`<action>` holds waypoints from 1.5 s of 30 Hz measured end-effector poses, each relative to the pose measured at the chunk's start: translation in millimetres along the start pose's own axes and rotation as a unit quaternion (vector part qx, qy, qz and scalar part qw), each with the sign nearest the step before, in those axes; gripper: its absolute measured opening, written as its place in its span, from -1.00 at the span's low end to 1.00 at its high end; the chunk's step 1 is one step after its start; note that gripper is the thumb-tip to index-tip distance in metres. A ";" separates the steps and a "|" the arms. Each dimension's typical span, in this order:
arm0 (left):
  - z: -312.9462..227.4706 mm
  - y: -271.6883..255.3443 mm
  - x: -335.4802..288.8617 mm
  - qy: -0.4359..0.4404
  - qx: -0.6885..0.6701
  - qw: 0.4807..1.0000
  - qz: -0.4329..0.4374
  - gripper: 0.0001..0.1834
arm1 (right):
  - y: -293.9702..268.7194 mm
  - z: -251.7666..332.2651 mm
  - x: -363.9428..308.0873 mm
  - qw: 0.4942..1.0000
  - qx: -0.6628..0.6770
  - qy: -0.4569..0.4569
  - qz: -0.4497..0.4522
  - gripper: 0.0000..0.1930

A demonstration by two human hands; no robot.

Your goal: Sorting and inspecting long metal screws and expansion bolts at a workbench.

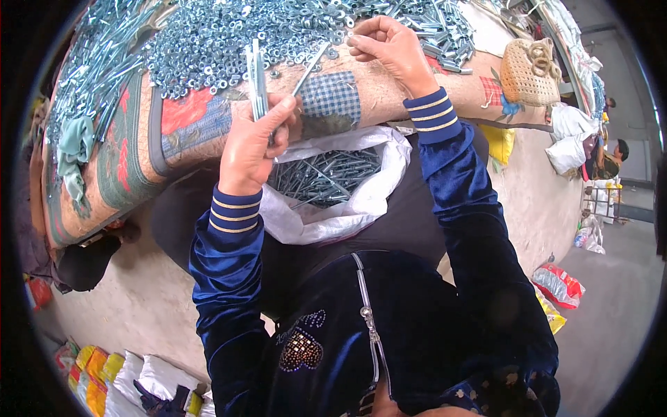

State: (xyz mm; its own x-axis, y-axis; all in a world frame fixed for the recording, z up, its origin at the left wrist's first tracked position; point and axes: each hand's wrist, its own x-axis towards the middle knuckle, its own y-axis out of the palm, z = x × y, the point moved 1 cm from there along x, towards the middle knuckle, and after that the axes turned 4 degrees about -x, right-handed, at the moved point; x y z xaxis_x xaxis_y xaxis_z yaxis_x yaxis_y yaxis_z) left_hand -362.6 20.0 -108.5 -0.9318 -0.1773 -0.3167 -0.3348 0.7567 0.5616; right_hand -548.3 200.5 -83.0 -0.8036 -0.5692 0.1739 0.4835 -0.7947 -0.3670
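Note:
My left hand (253,146) is closed around a bundle of slim, silvery metal rods (256,80) that look like long bolts and point up. Another rod (311,68) slants away from near its thumb tip; whether the hand grips it is unclear. My right hand (392,52) is pinched at the edge of a big heap of nuts and washers (236,42), and what its fingertips hold is too small to tell. Below and between my hands, a white woven sack (379,198) stands open in my lap, filled with similar metal rods (326,174).
Patchwork cloth (333,94) covers the table edge. Long rods (90,90) pile up at the left by a teal rag (75,149); shorter ones (445,35) lie at the right. A woven straw bag (528,73) sits far right. Bags (559,285) lie on the floor.

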 end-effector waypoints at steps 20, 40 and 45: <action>5.1 0.3 2.9 -0.052 -0.127 0.987 0.084 -0.85 | 44.7 45.3 -7.3 0.897 -0.215 -0.353 -0.157 -0.86; -6.2 -6.8 1.6 0.072 -0.102 0.991 -0.046 -0.87 | 66.4 -10.5 52.5 0.850 -0.462 -0.236 -0.089 -0.83; -6.5 -10.1 3.9 0.061 -0.107 0.992 -0.038 -0.87 | 68.3 -3.3 42.4 0.889 -0.360 -0.275 -0.067 -0.86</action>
State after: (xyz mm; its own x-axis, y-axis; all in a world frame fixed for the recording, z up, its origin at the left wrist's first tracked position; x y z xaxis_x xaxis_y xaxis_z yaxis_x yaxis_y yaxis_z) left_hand -363.8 7.6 -110.4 -0.9085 -0.3139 -0.2759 -0.4144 0.5903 0.6927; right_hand -550.5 122.8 -103.7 -0.4512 -0.6535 0.6078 -0.1096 -0.6353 -0.7645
